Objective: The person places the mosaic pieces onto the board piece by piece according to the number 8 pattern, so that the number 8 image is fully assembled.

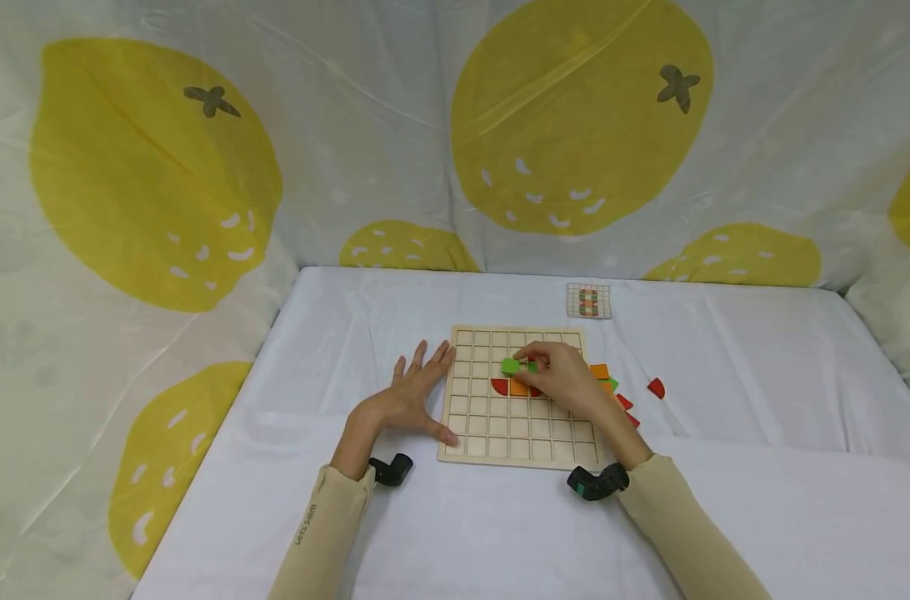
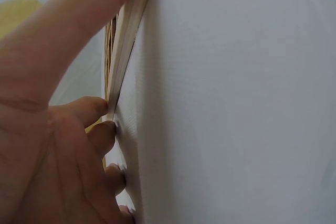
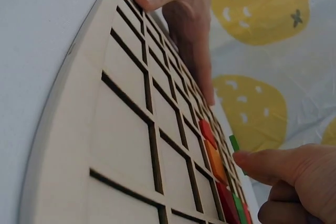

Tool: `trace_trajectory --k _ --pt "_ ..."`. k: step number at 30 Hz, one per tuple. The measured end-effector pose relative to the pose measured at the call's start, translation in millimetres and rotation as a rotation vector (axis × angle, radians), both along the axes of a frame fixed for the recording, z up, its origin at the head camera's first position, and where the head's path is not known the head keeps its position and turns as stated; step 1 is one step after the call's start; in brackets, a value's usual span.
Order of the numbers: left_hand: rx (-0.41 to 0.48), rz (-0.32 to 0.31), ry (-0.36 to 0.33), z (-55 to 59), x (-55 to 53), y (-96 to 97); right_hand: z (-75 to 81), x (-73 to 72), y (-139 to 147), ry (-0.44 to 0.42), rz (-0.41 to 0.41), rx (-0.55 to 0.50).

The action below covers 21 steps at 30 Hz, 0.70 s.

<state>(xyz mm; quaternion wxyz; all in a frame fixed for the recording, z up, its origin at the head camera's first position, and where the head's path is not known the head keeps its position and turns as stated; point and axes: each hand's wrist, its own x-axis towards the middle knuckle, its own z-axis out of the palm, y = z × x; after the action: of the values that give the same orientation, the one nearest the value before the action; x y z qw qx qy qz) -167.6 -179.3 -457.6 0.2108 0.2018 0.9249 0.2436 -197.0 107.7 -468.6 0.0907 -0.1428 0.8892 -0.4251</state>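
Observation:
A wooden grid board [image 1: 479,425] lies flat on the white cloth. My left hand [image 1: 404,402] is spread along its left side, thumb on the near left corner and fingertips at the edge; the left wrist view shows the board's side [image 2: 125,40] by that thumb. Over the board, my right hand [image 1: 563,375] pinches a green square tile [image 1: 510,367] between thumb and fingers. The right wrist view has this tile [image 3: 234,142] tilted above the grid. Set in the board close by are a red quarter-circle tile [image 1: 499,387] and an orange square tile [image 1: 519,387], with more red and green partly behind my fingers.
Several loose orange, green and red tiles [image 1: 599,372] lie at the board's right side, partly behind my right forearm. One red quarter-circle piece [image 1: 656,388] sits farther right. Beyond the board is a small pattern card [image 1: 588,301]. A lemon-print curtain [image 1: 395,167] hangs behind.

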Motion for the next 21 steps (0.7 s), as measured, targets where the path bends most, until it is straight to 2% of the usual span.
trace_trajectory --k 7,21 --pt "0.009 -0.007 0.003 0.0 -0.7 -1.5 0.7 -3.3 -10.6 -0.001 0.022 -0.025" --pt "0.012 -0.005 -0.005 0.9 -0.7 -1.3 -5.9 -1.7 -11.0 0.008 0.001 -0.033"
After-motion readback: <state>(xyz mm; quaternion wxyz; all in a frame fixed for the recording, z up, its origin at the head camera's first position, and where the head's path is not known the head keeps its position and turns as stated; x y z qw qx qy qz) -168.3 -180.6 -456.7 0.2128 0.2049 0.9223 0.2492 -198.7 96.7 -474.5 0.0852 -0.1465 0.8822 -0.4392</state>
